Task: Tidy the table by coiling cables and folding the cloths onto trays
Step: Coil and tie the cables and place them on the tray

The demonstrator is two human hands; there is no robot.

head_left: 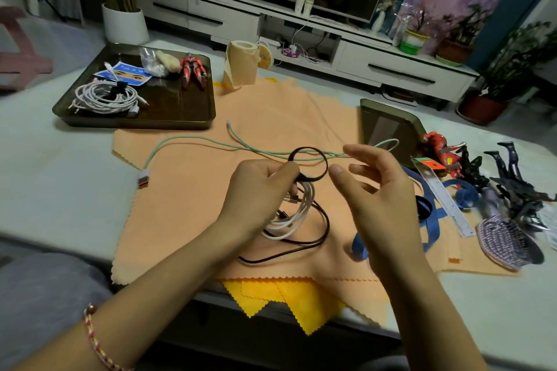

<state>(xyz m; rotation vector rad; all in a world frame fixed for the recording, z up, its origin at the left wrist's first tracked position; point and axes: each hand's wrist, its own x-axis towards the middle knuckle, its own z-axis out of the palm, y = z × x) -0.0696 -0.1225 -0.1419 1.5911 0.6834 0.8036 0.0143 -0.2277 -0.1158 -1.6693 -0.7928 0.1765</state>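
Left hand (259,187) is clamping the cable coil (297,214), black strap (307,148) looping just nine o'clock of the open right hand (379,190).

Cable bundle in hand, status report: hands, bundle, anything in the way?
Left hand grips white-and-black cable bundle, black strap looped above it. Right hand open beside the loop, holding nothing. Green cable lies uncoiled across orange cloth behind.

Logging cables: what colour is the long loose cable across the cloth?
The loose cable is pale mint green, per the head view.
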